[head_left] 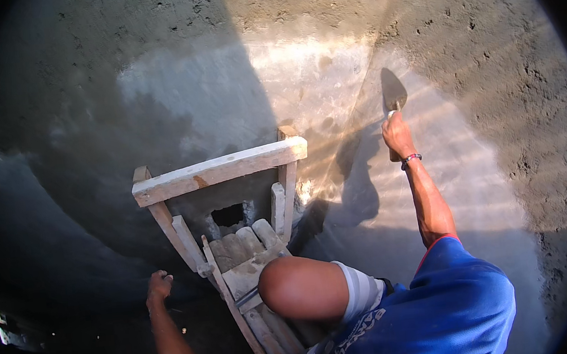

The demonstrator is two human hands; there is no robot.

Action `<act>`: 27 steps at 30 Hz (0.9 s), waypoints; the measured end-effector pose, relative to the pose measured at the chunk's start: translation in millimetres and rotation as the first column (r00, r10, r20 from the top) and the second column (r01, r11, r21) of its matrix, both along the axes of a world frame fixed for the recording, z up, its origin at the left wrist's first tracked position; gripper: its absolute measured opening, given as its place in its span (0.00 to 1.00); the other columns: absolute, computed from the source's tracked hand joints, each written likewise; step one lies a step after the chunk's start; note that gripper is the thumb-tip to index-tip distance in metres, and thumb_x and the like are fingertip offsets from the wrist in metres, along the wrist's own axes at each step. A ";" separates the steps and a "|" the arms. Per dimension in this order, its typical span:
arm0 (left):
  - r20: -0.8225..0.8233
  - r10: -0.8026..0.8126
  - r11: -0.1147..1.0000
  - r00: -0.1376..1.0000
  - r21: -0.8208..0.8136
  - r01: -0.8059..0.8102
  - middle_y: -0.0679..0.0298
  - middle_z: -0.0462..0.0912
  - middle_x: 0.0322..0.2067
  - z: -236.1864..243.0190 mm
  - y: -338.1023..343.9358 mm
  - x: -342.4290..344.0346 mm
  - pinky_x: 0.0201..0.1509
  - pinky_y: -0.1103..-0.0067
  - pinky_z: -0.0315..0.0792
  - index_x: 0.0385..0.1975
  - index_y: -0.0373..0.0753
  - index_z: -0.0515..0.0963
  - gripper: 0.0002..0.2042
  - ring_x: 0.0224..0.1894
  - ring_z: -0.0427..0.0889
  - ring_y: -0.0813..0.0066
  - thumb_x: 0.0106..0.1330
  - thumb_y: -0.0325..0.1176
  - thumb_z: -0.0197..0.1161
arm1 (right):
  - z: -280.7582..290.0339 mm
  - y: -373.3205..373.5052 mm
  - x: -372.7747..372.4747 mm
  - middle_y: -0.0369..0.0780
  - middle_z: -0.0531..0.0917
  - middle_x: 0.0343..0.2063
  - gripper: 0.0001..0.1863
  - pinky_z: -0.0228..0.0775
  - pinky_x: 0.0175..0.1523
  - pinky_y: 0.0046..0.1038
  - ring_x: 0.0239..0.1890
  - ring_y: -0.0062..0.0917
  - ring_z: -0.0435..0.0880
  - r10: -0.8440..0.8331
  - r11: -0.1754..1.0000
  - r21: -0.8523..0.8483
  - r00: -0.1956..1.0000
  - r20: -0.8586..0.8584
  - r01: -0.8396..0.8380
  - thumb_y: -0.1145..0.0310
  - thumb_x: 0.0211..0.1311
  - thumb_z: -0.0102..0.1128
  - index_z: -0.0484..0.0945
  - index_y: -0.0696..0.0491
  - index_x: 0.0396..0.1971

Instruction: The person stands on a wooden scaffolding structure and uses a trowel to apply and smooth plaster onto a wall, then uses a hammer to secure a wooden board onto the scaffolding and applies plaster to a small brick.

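My right hand (398,134) is closed round the handle of a pointing trowel (394,90). Its leaf-shaped metal blade points up and lies against or just off the grey plastered wall (430,157); I cannot tell which. A beaded bracelet (411,159) circles that wrist. Down at the left, my left hand (159,285) hangs in shadow beside a wooden frame, its fingers curled in and no object showing in them. Smooth plaster around the trowel is lit by streaks of sun, and the shadow of my arm falls on it.
Below me stands a rough wooden scaffold (222,171) with a top rail, uprights and plank decking (248,272); my bent knee (303,290) is over the planks. Behind the rail, a dark square hole (228,215) opens in the wall. Rougher, pitted render (489,58) borders the smooth area.
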State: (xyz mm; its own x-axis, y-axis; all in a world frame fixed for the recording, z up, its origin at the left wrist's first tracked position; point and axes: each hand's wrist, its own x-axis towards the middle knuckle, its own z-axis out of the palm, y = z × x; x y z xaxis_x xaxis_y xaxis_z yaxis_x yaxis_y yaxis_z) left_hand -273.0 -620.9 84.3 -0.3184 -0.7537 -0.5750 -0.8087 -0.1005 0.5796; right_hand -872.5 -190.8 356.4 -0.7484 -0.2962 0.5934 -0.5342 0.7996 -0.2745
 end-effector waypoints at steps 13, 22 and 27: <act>0.214 -0.152 0.940 0.965 -0.271 0.209 0.52 0.86 0.40 -11.5 10.6 -18.8 0.48 0.68 0.77 0.46 0.35 0.82 0.18 0.40 0.86 0.62 0.59 0.39 0.66 | -27.7 30.0 -12.5 0.59 0.82 0.33 0.20 0.74 0.45 0.48 0.39 0.53 0.82 -0.001 0.966 0.249 0.958 0.286 -0.074 0.60 0.58 0.58 0.71 0.60 0.42; -0.113 -0.181 0.915 0.977 -0.383 0.126 0.44 0.73 0.58 6.4 -12.2 -91.2 0.65 0.64 0.67 0.61 0.34 0.69 0.28 0.62 0.71 0.48 0.60 0.35 0.62 | 37.8 39.3 -23.9 0.60 0.81 0.28 0.19 0.73 0.38 0.52 0.35 0.57 0.81 0.105 0.994 -0.004 0.989 -0.101 -0.106 0.62 0.57 0.55 0.70 0.63 0.40; -0.651 0.006 0.452 0.759 -0.676 -0.582 0.41 0.60 0.64 71.0 -4.7 -162.1 0.70 0.59 0.54 0.70 0.34 0.52 0.31 0.66 0.59 0.42 0.70 0.36 0.53 | 2.4 63.5 -23.4 0.55 0.80 0.25 0.16 0.71 0.36 0.49 0.31 0.52 0.80 0.260 0.874 0.371 0.947 0.189 -0.314 0.62 0.59 0.54 0.68 0.61 0.36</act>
